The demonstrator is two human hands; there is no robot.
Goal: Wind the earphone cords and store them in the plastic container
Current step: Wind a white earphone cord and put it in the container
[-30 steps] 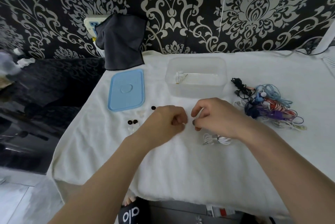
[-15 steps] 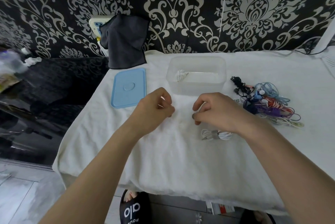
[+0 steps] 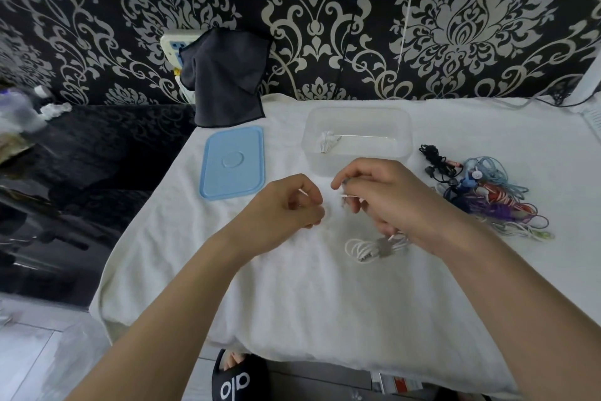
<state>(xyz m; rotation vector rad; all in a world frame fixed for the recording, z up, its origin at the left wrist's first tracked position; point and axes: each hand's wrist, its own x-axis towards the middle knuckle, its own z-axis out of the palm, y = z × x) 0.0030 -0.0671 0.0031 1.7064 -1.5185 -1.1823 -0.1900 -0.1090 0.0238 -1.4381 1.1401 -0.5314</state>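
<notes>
My right hand (image 3: 387,202) pinches the end of a white earphone cord (image 3: 374,248), whose wound bundle lies on the towel just under the hand. My left hand (image 3: 289,205) hovers close beside it with fingers curled, pinching what looks like the thin white cord. The clear plastic container (image 3: 357,160) stands open just behind both hands, with one wound white earphone (image 3: 327,142) at its left end. A tangle of coloured earphones (image 3: 481,196) lies to the right of the container.
The blue lid (image 3: 232,161) lies flat to the left of the container. A dark cloth (image 3: 227,75) hangs against the patterned wall behind it. The white towel (image 3: 325,303) covers the table; its left edge drops to a dark surface.
Both hands have lifted slightly toward the container. The left hand moved apart from the right and came back close. The small dark dots seen on the towel earlier are hidden now.
</notes>
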